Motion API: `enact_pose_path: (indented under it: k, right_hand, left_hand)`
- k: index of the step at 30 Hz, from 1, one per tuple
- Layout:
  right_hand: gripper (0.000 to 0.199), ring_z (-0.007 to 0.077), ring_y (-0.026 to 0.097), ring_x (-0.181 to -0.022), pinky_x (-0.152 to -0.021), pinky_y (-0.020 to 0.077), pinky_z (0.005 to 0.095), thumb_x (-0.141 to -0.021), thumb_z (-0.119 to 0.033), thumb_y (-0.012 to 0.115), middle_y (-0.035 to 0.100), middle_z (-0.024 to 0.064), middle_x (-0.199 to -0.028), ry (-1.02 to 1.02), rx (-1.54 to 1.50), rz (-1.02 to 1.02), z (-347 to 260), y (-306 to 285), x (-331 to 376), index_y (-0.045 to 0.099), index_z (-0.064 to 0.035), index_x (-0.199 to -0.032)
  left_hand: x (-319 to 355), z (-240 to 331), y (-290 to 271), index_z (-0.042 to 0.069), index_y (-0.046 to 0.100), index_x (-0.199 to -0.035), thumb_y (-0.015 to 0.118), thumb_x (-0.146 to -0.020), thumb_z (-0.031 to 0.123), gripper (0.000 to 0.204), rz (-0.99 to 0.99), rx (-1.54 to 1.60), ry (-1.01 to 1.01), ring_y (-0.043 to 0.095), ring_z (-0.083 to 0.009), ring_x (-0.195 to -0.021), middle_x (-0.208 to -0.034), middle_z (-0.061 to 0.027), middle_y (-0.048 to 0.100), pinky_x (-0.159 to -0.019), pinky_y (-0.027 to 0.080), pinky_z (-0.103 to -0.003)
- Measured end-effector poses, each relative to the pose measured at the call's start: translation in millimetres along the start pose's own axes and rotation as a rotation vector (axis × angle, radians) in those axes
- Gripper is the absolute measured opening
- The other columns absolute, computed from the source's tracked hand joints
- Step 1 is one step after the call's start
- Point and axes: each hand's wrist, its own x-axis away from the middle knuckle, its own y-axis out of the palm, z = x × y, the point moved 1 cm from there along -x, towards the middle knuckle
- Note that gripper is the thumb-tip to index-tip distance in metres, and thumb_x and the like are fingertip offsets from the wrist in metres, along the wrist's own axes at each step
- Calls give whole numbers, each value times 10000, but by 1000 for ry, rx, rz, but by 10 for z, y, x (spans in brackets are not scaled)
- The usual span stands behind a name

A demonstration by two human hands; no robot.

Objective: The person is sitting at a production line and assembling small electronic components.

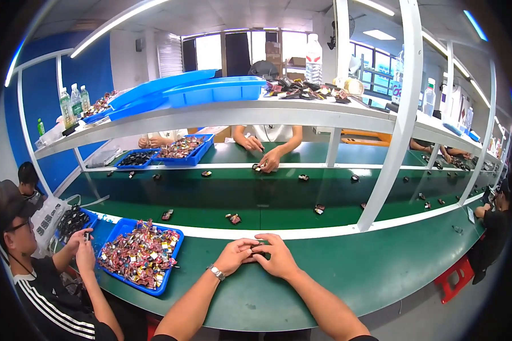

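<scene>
My left hand (pixel 235 256), with a metal watch (pixel 216 272) on its wrist, meets my right hand (pixel 277 257) above the near green worktop (pixel 256 301). The fingers of both curl round a small dark piece (pixel 260 250), mostly hidden between them, so its kind does not show. Left of my hands is a blue tray (pixel 179 238) heaped with small wired parts (pixel 139 256) in red, white and yellow. Just beyond my hands, a small wired part (pixel 234 219) lies on the green conveyor belt (pixel 279 196).
A white upright post (pixel 393 131) rises at the right, joined to an overhead shelf (pixel 222 117) with blue trays and bottles. At the left a co-worker (pixel 51 278) handles a part beside another blue tray (pixel 91 216). Across the belt another person's hands (pixel 270 158) work. A red stool (pixel 456 279) stands right.
</scene>
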Motion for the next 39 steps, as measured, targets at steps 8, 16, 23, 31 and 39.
enact_pose_path:
  k: [8, 16, 23, 31, 39]
  right_hand:
    - [145, 274, 554, -1099, -909, 489, 372, -755, -74, 718, 629, 65, -1152, 40, -50, 53, 108, 37, 38, 727, -93, -898]
    - [139, 303, 541, -1141, -959, 458, 406, -779, -75, 693, 626, 80, -1162, 62, -98, 67, 91, 137, 23, 712, -75, -917]
    - [155, 256, 598, -1013, -806, 532, 341, -770, -19, 699, 626, 84, -1085, -8, 3, 183, -16, 79, -11, 696, -65, -917]
    - [163, 225, 630, -883, -719, 549, 322, -736, -34, 741, 612, 65, -971, -52, 113, 184, 2, 59, -13, 696, -70, -889]
    - [150, 215, 619, -872, -707, 543, 323, -747, -72, 732, 610, 35, -960, -124, 271, 108, 1, 54, 2, 698, -88, -892]
  left_hand:
    - [-22, -26, 12, -16, 515, -1252, 490, -959, 12, 295, -41, 84, 33, 598, -202, -1122, -1237, -116, 579, -959, 532, -343]
    - [-44, -15, 6, -5, 506, -1265, 494, -969, 27, 298, -9, 13, 46, 602, -198, -1117, -1207, -112, 600, -950, 533, -337]
    - [-17, 15, 58, 2, 494, -1270, 524, -973, 84, 310, 44, 38, 7, 606, -197, -1099, -1208, -110, 582, -951, 532, -349]
    - [-31, 5, 46, -5, 489, -1276, 515, -972, 69, 315, 26, 60, 9, 603, -209, -1104, -1220, -121, 577, -957, 530, -357]
    - [-48, -15, 41, -6, 490, -1273, 508, -969, 56, 311, 9, 56, 10, 611, -209, -1091, -1215, -121, 580, -940, 541, -362]
